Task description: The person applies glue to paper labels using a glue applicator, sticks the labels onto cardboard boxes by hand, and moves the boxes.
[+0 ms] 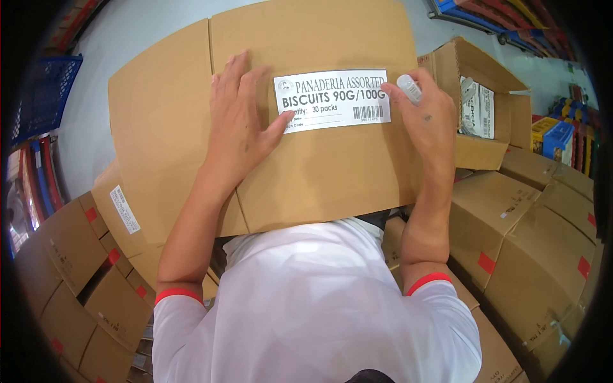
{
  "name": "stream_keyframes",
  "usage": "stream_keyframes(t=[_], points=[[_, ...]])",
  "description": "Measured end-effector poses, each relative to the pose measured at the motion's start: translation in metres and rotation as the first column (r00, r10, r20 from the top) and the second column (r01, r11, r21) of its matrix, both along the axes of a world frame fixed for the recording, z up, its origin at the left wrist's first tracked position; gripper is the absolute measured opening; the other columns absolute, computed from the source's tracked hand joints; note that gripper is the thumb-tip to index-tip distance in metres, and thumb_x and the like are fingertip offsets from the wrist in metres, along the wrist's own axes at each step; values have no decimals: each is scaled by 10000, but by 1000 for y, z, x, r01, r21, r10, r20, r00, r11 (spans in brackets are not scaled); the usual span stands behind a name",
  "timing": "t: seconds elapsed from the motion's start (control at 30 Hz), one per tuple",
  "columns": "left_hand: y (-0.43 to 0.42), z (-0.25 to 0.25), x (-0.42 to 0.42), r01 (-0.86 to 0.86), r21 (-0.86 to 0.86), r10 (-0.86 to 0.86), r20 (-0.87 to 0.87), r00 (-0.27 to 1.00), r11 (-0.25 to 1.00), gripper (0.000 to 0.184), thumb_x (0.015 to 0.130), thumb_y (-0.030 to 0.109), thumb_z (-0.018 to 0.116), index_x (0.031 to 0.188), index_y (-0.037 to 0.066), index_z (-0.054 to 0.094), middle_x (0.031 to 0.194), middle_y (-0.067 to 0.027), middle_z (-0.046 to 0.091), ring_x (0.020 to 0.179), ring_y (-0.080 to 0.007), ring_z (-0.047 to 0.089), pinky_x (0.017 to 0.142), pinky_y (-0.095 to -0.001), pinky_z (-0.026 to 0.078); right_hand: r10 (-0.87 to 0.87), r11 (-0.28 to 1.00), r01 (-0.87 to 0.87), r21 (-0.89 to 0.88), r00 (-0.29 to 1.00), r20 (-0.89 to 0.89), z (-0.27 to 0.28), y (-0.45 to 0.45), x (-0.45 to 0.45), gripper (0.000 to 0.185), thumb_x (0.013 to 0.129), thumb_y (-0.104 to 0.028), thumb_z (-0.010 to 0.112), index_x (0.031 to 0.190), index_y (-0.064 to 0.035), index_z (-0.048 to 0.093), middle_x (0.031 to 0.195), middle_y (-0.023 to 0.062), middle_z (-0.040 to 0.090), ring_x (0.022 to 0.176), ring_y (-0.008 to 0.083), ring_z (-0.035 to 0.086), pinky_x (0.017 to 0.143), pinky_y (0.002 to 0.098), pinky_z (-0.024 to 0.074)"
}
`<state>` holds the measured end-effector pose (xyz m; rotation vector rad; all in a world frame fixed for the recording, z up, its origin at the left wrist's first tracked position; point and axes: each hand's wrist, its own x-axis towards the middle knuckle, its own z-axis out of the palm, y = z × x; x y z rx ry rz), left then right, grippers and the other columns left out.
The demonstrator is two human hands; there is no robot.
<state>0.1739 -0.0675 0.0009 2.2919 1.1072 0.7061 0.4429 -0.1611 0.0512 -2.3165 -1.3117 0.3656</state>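
Observation:
A flattened cardboard box [332, 172] lies in front of my body. On it sits a white paper label [335, 99] printed "Panaderia Assorted Biscuits 90G/100G", with a barcode at its lower right. My left hand [239, 121] rests flat on the cardboard with fingers apart, its thumb on the label's left edge. At the label's right edge is my right hand [424, 105], closed around a small translucent white tube [409, 89] with a rounded end. The tube's other end is hidden in the hand, and a fingertip meets the label's upper right corner.
An open carton [482, 153] at the right holds more printed labels [477, 108]. Stacked brown boxes [491, 236] with red tape stand at both sides. A blue plastic crate [48, 96] is at the far left. Another small label [124, 209] is on cardboard at the left.

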Motion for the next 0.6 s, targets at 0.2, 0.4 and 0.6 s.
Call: stream_keyframes(t=[0.2, 0.4, 0.6], points=[[-13, 3, -12, 140, 135, -80, -375, 924, 981, 601, 1009, 364, 662, 1576, 241, 507, 1722, -153, 266, 1592, -390, 226, 1273, -585, 166, 89, 990, -94, 101, 995, 48, -7, 1, -10, 476, 967, -356, 725, 1320, -65, 596, 1140, 183, 704, 986, 398, 684, 837, 476, 537], [-11, 2, -15, 121, 115, -71, -367, 928, 986, 552, 1037, 391, 608, 1569, 273, 518, 1725, -136, 272, 1593, -373, 234, 1277, -581, 157, 276, 924, -344, 170, 904, 328, -11, 3, -22, 481, 925, -173, 753, 1372, -78, 602, 1096, 136, 621, 1026, 364, 620, 824, 482, 527], [-11, 2, -17, 99, 96, -64, -312, 948, 990, 544, 1079, 345, 531, 1580, 136, 487, 1700, -187, 302, 1579, -386, 260, 1276, -547, 180, 185, 958, -229, 170, 953, 241, -20, -16, -14, 339, 894, -119, 777, 1227, -84, 727, 967, 96, 642, 906, 312, 641, 772, 435, 527]])
